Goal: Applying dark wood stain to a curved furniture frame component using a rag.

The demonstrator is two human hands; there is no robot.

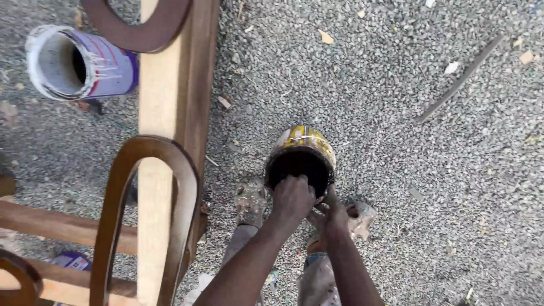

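Gravel ground [396,85] underfoot, a brown-stained wooden frame [170,113] at left with a white paint tin [79,62] lying beyond it, and between the feet a yellow-smeared can [300,156] of dark stain, left hand [292,198] dipped closed into its mouth, right hand [334,214] gripping its rim

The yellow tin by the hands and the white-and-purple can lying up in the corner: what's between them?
In the head view, a wooden furniture frame with stained curved pieces crosses between the yellow tin and the white-and-purple can; the rest is gravel.
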